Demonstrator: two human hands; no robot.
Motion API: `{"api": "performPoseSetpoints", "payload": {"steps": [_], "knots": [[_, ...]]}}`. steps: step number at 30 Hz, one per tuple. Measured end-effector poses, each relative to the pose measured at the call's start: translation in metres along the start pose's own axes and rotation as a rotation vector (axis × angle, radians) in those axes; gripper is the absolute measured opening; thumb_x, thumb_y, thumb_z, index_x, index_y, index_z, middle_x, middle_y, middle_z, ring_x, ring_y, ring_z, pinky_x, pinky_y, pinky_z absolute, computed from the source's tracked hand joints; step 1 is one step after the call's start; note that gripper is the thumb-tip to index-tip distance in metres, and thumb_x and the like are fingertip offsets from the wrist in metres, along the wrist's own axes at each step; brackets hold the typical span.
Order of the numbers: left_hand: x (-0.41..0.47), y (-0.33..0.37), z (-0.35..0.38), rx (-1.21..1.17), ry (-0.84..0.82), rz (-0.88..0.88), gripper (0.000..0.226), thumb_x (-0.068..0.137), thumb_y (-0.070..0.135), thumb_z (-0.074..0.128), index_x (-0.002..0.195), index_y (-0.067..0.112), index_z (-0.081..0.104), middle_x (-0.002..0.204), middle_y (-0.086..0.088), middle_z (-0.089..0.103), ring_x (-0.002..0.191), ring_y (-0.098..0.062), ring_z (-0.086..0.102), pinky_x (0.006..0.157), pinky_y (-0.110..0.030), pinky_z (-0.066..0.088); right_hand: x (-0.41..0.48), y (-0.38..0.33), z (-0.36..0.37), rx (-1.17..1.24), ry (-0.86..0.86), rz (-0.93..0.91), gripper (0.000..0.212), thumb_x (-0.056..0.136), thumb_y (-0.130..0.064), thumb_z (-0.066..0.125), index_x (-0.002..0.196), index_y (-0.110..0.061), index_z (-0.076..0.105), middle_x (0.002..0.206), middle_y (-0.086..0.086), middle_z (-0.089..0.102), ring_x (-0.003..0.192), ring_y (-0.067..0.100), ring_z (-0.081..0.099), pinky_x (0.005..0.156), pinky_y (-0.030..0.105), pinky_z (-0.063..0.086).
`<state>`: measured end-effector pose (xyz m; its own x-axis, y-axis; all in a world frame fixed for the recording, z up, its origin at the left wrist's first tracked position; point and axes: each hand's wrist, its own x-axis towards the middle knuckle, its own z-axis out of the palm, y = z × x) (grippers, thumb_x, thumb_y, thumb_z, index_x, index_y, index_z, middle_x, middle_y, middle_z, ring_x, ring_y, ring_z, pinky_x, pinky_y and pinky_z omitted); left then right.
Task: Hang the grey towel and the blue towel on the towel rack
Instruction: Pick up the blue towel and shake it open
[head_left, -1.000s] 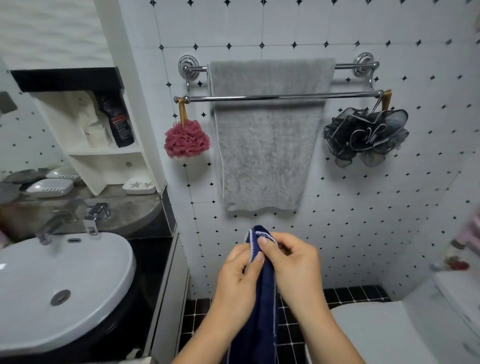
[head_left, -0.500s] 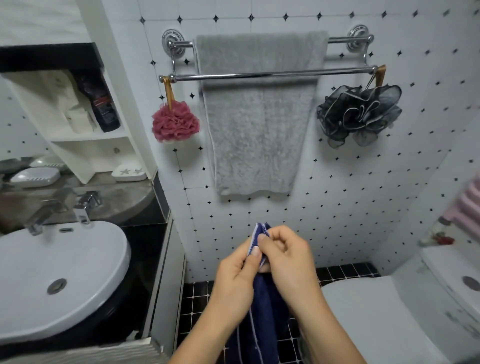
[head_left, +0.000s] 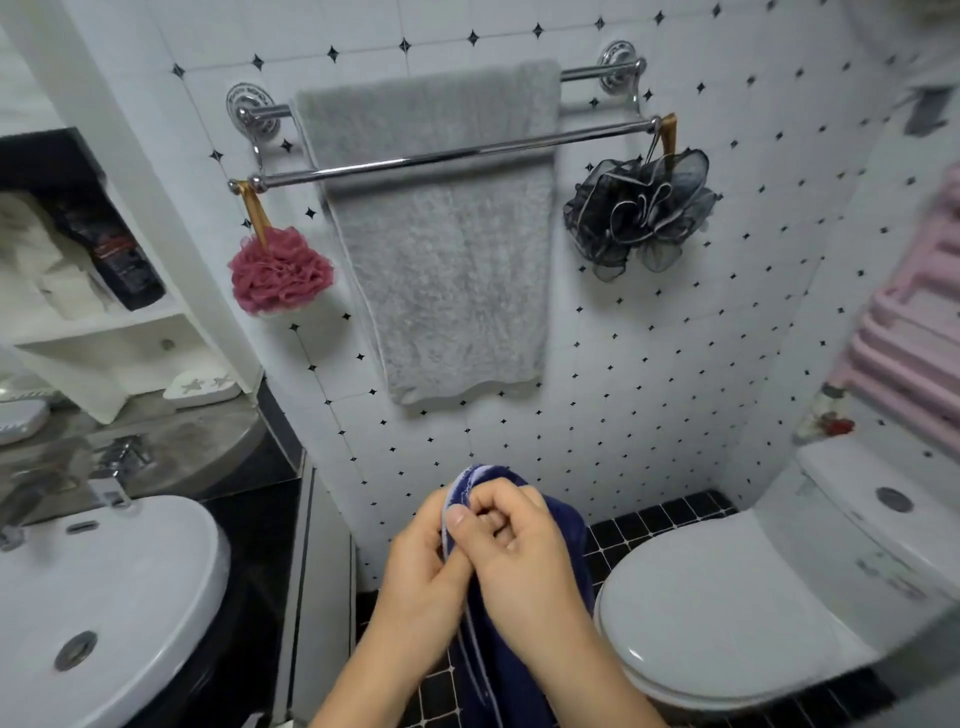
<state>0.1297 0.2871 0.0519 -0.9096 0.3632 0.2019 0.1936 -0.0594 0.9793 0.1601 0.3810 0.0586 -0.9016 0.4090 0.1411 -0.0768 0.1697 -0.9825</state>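
Note:
A grey towel hangs flat over the rear bar of the chrome double towel rack on the tiled wall. The rack's front bar is bare in front of it. Well below the rack, my left hand and my right hand sit close together, both gripping the top edge of a dark blue towel with a pale striped border. The blue towel droops between my forearms toward the floor, its lower part out of frame.
A pink bath pouf hangs from the rack's left end, a black one from its right end. A white sink is at lower left, shelves above it, a toilet at lower right, a pink rack far right.
The view has tilted and shifted, so the rack now slants. My hands still bunch the blue towel's top edge, with the right fingers curled further over it.

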Motion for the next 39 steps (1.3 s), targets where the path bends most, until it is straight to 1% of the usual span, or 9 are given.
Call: {"api": "performPoseSetpoints", "payload": {"steps": [4,8,12,21,24,29,31,36,39], "knots": [[0.002,0.001,-0.001,0.056,0.016,0.013,0.028,0.084,0.014,0.066,0.102,0.034,0.073,0.094,0.004,0.077,0.085,-0.006,0.072,0.071,-0.017,0.053,-0.005,-0.001,-0.006,0.014,-0.053,-0.037,0.022,0.067,-0.051,0.062,0.076,-0.031,0.065,0.086,-0.008,0.052,0.069,0.004,0.056,0.067,0.016,0.046],[0.009,0.003,-0.019,-0.088,0.024,-0.034,0.023,0.084,0.016,0.063,0.098,0.025,0.078,0.093,-0.004,0.078,0.085,-0.010,0.072,0.074,-0.018,0.054,0.012,0.005,-0.043,0.310,-0.130,0.039,0.012,0.079,-0.018,0.070,0.087,-0.027,0.073,0.081,-0.004,0.067,0.067,0.010,0.060,0.062,0.021,0.050],[0.022,0.015,-0.024,-0.170,-0.044,-0.073,0.022,0.084,0.017,0.056,0.089,0.010,0.076,0.083,-0.008,0.077,0.074,-0.013,0.071,0.066,-0.020,0.055,0.036,0.009,-0.068,-0.007,-0.362,-0.100,0.035,0.079,-0.007,0.065,0.100,-0.034,0.068,0.104,-0.014,0.069,0.097,0.004,0.062,0.085,0.019,0.046],[0.051,0.033,-0.045,-0.173,0.116,-0.011,0.032,0.099,0.007,0.046,0.081,0.016,0.071,0.069,0.001,0.072,0.062,-0.009,0.065,0.062,-0.021,0.055,0.045,0.052,-0.086,-0.264,-0.860,0.199,0.021,0.073,-0.022,0.076,0.091,-0.014,0.069,0.095,0.009,0.074,0.087,0.023,0.069,0.086,0.044,0.055],[0.061,0.040,-0.060,-0.212,0.174,0.001,0.028,0.100,0.009,0.046,0.085,0.016,0.070,0.073,0.000,0.072,0.065,-0.011,0.066,0.064,-0.022,0.056,0.046,0.071,-0.098,-0.600,-0.972,0.278,0.010,0.066,-0.034,0.079,0.066,-0.031,0.069,0.066,-0.012,0.068,0.065,0.010,0.064,0.070,0.031,0.052],[0.066,0.031,-0.078,-0.071,0.137,-0.025,0.028,0.099,0.013,0.050,0.087,0.021,0.074,0.080,0.000,0.074,0.074,-0.014,0.067,0.071,-0.025,0.056,0.071,0.072,-0.125,-1.333,-0.754,0.104,0.045,0.060,-0.068,0.064,0.087,-0.032,0.065,0.081,-0.006,0.060,0.083,0.022,0.050,0.075,0.034,0.037],[0.067,0.024,-0.087,-0.050,0.180,-0.054,0.028,0.099,0.014,0.051,0.088,0.021,0.076,0.083,0.001,0.075,0.077,-0.013,0.067,0.074,-0.025,0.055,0.092,0.063,-0.141,-1.416,-0.611,0.075,0.044,0.065,-0.070,0.059,0.076,-0.028,0.058,0.080,-0.006,0.050,0.091,0.023,0.046,0.077,0.037,0.032],[0.074,0.009,-0.108,-0.005,0.297,-0.114,0.030,0.099,0.015,0.052,0.086,0.025,0.078,0.080,0.008,0.077,0.071,-0.003,0.068,0.063,-0.015,0.053,0.124,0.036,-0.162,-1.345,-0.232,0.014,0.041,0.073,-0.062,0.067,0.065,-0.024,0.055,0.089,0.000,0.051,0.096,0.024,0.050,0.074,0.035,0.038],[0.084,0.007,-0.124,-0.008,0.388,-0.142,0.034,0.097,0.014,0.054,0.077,0.026,0.078,0.071,0.009,0.075,0.062,-0.003,0.066,0.058,-0.018,0.053,0.111,0.020,-0.146,-1.003,-0.300,-0.027,0.036,0.072,-0.046,0.077,0.057,-0.021,0.056,0.072,0.003,0.060,0.075,0.024,0.057,0.058,0.030,0.040]]}}
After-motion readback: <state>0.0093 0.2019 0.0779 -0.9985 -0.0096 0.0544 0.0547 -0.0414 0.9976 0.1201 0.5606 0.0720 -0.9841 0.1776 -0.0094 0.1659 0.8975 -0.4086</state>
